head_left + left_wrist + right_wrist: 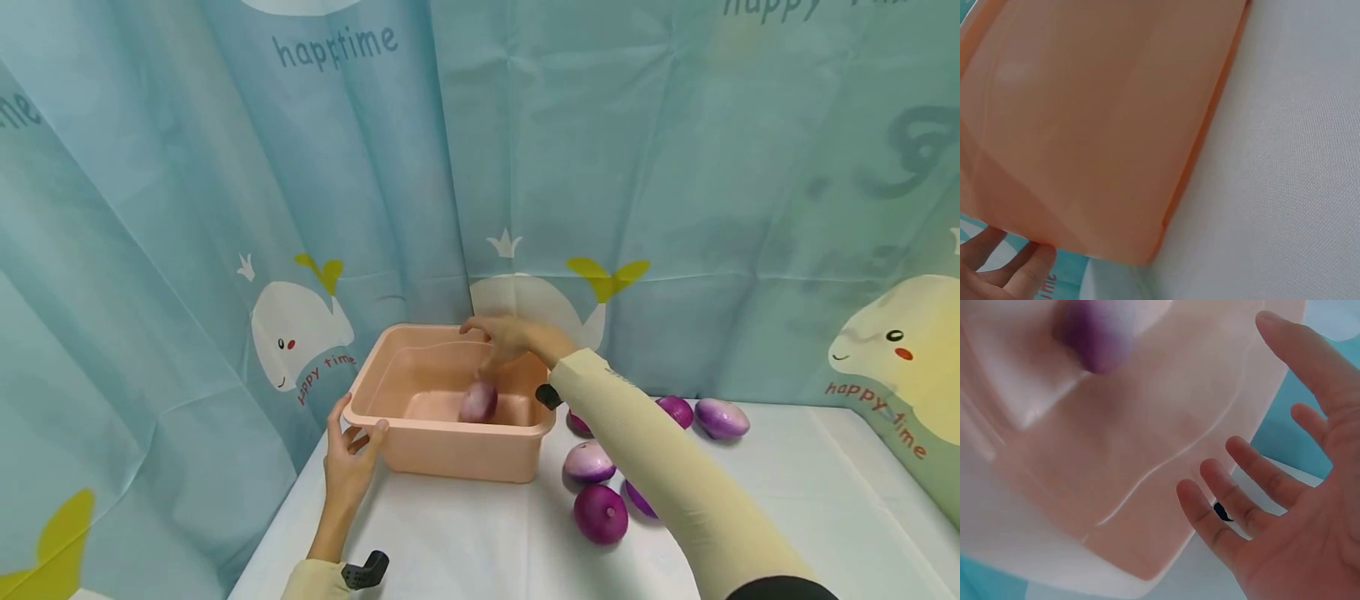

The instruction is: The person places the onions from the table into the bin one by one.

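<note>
Open top, crowded right side

Your way into the tub (450, 454) from above is open; one onion (478, 401) sits inside. Right of it, loose onions (600, 513) crowd the table (480, 542), and the curtain (225, 208) closes off the back and left.

A table covered in white cloth (787, 500) carries a peach-pink rectangular plastic tub (457, 454) near its back left corner. Just right of the tub, six purple-and-white onions (600, 513) lie loosely grouped on the cloth, some partly hidden behind a cream sleeve.
</note>
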The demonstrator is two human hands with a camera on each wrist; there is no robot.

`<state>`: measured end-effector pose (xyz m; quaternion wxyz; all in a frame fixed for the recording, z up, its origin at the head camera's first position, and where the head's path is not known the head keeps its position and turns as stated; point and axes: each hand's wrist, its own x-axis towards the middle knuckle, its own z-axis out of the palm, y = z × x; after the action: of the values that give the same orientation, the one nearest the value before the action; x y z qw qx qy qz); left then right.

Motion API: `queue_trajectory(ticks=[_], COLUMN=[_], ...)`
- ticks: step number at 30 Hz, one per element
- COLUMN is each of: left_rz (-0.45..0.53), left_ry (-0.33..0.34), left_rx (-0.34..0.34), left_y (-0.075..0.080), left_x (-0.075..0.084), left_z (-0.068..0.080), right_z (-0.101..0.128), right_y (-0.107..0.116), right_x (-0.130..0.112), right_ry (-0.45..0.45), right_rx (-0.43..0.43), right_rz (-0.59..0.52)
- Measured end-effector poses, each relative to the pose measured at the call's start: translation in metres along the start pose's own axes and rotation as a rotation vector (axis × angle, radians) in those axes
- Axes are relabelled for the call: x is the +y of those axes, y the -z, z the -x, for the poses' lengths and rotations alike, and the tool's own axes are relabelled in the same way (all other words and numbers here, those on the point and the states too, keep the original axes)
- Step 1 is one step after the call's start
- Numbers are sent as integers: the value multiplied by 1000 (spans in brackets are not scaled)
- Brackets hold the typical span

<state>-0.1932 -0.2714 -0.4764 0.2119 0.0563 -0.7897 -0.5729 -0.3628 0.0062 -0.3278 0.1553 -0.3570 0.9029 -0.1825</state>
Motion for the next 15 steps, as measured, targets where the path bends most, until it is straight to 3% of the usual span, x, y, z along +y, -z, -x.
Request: queue_trajectory(ticks=[9,15], left_rz=[-24,-16], left_ry=[-42,-45], left_rx=[26,28], left_y=[-2,-2], left_x=[2,1], left_z=[2,1], right_z=[14,37], right_y=[8,15], right_x=[5,11], right_ry=[101,194], right_rx=[48,121], right_rz=[9,-4])
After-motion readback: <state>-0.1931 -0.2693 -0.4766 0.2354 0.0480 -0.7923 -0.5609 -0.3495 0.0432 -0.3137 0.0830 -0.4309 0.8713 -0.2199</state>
